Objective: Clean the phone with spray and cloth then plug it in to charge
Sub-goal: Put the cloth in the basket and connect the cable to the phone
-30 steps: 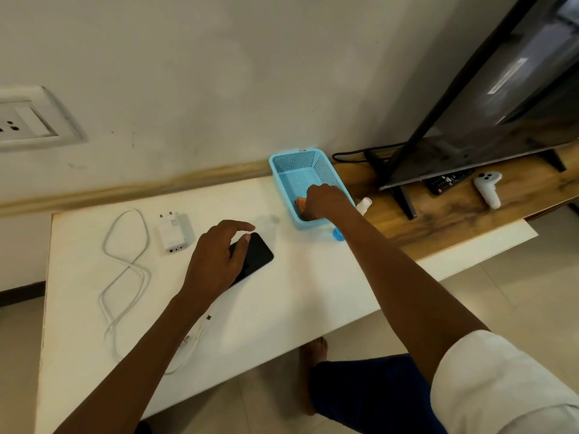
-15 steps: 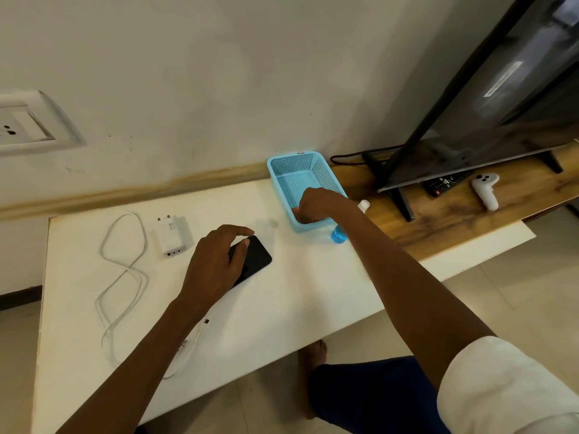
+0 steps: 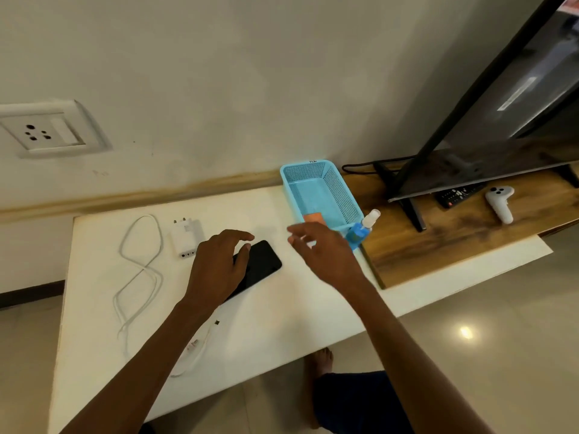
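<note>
A black phone (image 3: 261, 263) lies flat on the white table (image 3: 282, 314). My left hand (image 3: 219, 264) rests over its near end, fingers relaxed and spread. My right hand (image 3: 322, 252) hovers above the table just right of the phone, fingers loose and holding nothing. Behind it stands a blue basket (image 3: 322, 189) with an orange cloth (image 3: 313, 217) lying inside at its near end. A small blue spray bottle (image 3: 360, 230) with a white top leans against the basket's near right corner. A white charger plug (image 3: 186, 238) and a looped white cable (image 3: 141, 270) lie to the left.
A wall socket (image 3: 47, 133) sits up on the left wall. A television (image 3: 501, 114) stands on a wooden shelf (image 3: 454, 233) at right, with a black remote (image 3: 459, 194) and a white controller (image 3: 501, 203) under it. My bare foot (image 3: 319, 364) shows below the table edge.
My right hand has come out of the basket, leaving the orange cloth inside, and has moved left and nearer, over the table. My left hand stays on the phone.
</note>
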